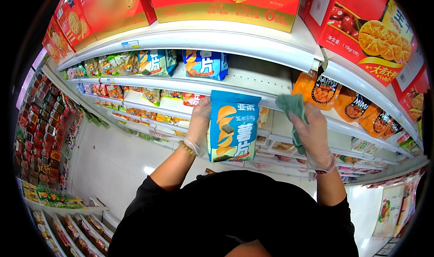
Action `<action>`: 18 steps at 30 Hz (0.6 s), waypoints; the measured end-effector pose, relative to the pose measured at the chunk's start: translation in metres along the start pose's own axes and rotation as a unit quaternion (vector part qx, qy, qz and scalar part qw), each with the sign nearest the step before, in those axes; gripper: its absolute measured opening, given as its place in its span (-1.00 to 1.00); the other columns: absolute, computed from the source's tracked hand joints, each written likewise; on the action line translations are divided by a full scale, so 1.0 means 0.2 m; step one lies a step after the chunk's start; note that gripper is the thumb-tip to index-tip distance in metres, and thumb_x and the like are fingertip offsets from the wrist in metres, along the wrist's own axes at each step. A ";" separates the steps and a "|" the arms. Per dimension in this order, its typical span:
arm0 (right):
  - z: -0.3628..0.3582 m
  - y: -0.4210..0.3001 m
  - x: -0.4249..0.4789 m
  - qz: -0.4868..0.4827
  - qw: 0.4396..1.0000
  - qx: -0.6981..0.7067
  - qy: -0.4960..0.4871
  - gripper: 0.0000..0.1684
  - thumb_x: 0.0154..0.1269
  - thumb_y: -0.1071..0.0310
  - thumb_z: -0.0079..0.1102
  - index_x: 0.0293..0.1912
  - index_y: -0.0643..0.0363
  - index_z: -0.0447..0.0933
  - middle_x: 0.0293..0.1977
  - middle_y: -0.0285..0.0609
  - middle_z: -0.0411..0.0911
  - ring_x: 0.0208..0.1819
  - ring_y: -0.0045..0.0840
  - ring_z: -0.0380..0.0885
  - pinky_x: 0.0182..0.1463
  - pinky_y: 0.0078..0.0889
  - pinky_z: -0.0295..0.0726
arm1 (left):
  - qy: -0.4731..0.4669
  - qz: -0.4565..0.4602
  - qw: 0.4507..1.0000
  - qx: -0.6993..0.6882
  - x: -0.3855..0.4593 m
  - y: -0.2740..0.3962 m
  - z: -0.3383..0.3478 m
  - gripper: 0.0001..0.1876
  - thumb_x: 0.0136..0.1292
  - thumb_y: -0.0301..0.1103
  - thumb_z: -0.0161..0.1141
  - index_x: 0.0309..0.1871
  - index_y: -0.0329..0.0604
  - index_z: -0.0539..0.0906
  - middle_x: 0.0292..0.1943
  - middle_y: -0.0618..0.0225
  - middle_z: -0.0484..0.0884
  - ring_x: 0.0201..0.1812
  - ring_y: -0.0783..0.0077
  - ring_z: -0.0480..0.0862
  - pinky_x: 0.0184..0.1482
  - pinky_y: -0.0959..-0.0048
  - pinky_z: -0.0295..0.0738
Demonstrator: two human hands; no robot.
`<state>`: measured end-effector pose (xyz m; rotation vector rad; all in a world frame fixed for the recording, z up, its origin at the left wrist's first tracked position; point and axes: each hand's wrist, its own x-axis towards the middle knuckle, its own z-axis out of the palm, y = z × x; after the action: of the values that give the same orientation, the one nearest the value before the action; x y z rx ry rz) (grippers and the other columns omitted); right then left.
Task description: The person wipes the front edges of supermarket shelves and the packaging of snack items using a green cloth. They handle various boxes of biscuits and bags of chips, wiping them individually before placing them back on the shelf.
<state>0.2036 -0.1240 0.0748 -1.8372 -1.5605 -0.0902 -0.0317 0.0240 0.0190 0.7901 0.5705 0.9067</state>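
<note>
A blue bag of potato chips (pixel 234 128) is held upright in front of the shelves, its printed front turned up to me. My left hand (pixel 199 126), in a clear plastic glove, grips the bag along its left edge; the fingers behind it are hidden. To the right of the bag, my right hand (pixel 313 135), also gloved, holds a green cloth (pixel 294 116) that hangs from the fingers. Cloth and bag are apart. Behind them, a dark blue chip bag (pixel 205 65) stands on the shelf (pixel 259 77), with more light blue chip bags (pixel 154 63) to its left.
Large red biscuit boxes (pixel 227 3) line the shelf above, its white front edge (pixel 217 36) jutting over the lower shelves. Orange snack pouches (pixel 317 89) stand at the right. Packed goods (pixel 40 131) fill a display at the left, beyond the tiled floor (pixel 112 155).
</note>
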 end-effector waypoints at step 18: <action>0.19 -0.07 0.00 -0.117 0.989 -0.045 -0.074 -0.63 0.06 0.36 0.19 -0.06 0.16 0.55 -0.11 -0.18 0.55 -0.07 -0.23 0.52 -0.02 -0.20 0.59 | 0.005 0.006 1.000 -0.004 -0.03 -0.08 0.04 -0.79 0.49 -0.33 -0.01 0.02 -0.22 0.55 -0.11 0.24 0.69 -0.19 0.42 0.71 -0.13 0.45 0.68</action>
<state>0.1764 -0.1039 0.0535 -1.7541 -1.9006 -0.1371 -0.0218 0.0096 0.0122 0.7823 0.5711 0.9239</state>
